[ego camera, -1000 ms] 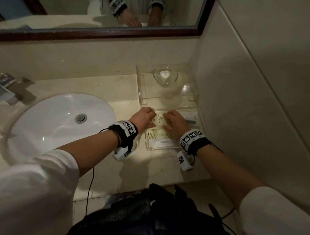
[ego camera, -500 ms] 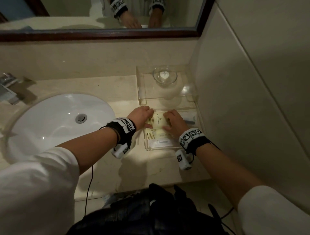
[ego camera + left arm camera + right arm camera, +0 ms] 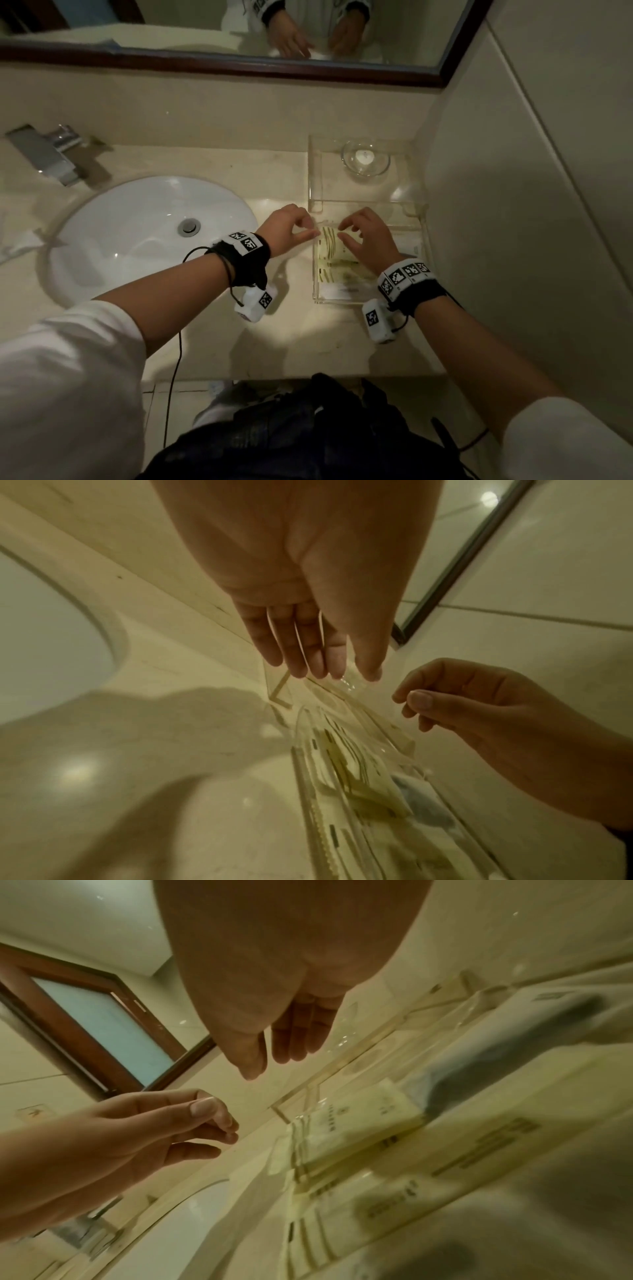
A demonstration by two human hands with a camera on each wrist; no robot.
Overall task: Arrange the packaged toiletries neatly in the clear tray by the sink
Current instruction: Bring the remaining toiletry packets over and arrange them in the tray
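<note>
Both hands have lifted off the packets since the earlier frame, where they pressed flat on them. Packets (image 3: 337,260): flat cream sachets with printed stripes, overlapping in the front part of the clear tray (image 3: 424,240), at least three visible, exact count unclear because they overlap; laid edge to edge lengthwise, seemingly so the row sits square with the tray walls. Left hand (image 3: 287,228): just above the tray's left wall, fingers loosely curled, thumb near forefinger, holding nothing. Right hand (image 3: 368,240): above the packets, fingers relaxed and slightly bent, holding nothing. Glass dish (image 3: 365,160): one, on the raised back shelf of the tray, kept apart from the packets. Sink (image 3: 144,233): one, left of the tray. Tap (image 3: 51,154): one. Mirror (image 3: 205,27): one, above the counter (image 3: 281,342).
</note>
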